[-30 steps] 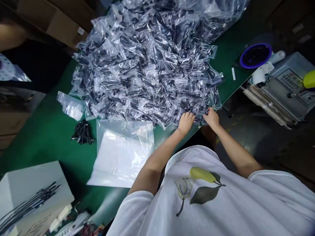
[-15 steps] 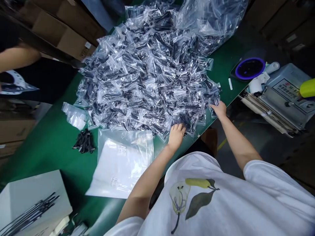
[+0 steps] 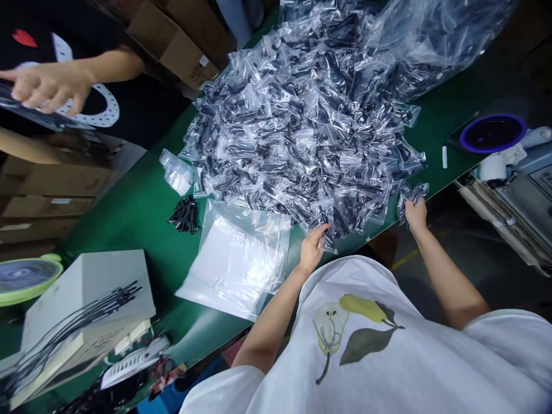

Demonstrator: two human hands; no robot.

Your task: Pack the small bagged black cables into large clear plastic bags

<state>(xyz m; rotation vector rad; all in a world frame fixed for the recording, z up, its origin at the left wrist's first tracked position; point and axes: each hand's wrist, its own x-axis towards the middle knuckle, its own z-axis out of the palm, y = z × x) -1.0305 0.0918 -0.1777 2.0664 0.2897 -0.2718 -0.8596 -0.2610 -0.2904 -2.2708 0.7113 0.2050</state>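
1. The left hand [image 3: 314, 248] was seen at the near rim of a heap of small bags [image 3: 302, 115], each clear and filled with black parts.
2. Its fingers [image 3: 321, 233] were closed on the near bag [image 3: 330, 241], which lay touching the heap.
3. The right hand [image 3: 415, 215] was held at the edge of the green surface [image 3: 129, 218], to the right of the heap.
4. Its fingers [image 3: 409, 206] were clenched around a crumpled bag [image 3: 411, 192], kept just apart from the heap; whether it rested on the surface could not be told.
5. Just left of the left fingers, a large flat bag [image 3: 241, 259] with white sheets inside was laid out.
6. Beyond that, a bundle of loose black parts [image 3: 185, 214] and some empty bags [image 3: 175, 172] were placed near the heap.
7. Beyond the right fingers, a purple bowl [image 3: 491, 132] was set, with a small white stick [image 3: 444, 156] between it and the heap.
8. Far left of the left fingers, a white box [image 3: 86, 287] topped with black cables [image 3: 77, 322] was seen.
9. Another person's hand [image 3: 47, 86] was seen well apart from both hands.
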